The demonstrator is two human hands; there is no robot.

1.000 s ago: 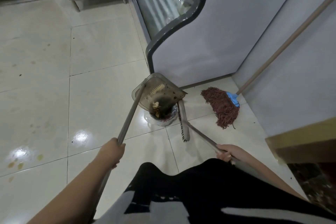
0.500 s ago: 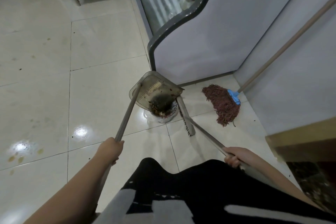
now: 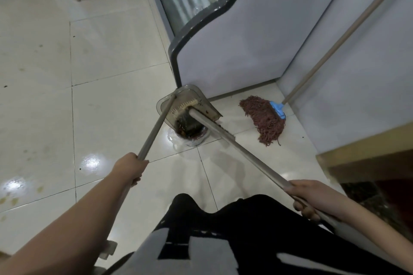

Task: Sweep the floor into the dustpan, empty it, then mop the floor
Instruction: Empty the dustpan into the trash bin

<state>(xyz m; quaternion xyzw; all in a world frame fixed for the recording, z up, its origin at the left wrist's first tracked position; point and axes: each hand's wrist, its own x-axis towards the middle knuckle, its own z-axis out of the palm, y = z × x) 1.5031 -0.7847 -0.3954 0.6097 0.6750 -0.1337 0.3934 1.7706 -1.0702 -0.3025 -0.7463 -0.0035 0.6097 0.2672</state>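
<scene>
The left hand [image 3: 131, 168] grips the long grey handle of the dustpan [image 3: 190, 105], which is tipped over a small bin [image 3: 192, 133] lined with a clear bag, just past centre toward 12 o'clock. The right hand [image 3: 306, 198], at 4 o'clock, grips the broom [image 3: 214, 128], its head reaching into the tilted pan. At 2 o'clock of the bin a reddish string mop [image 3: 266, 121] with a blue clamp lies on the tiled floor [image 3: 111, 107], its pole leaning against the grey wall [image 3: 368, 62].
</scene>
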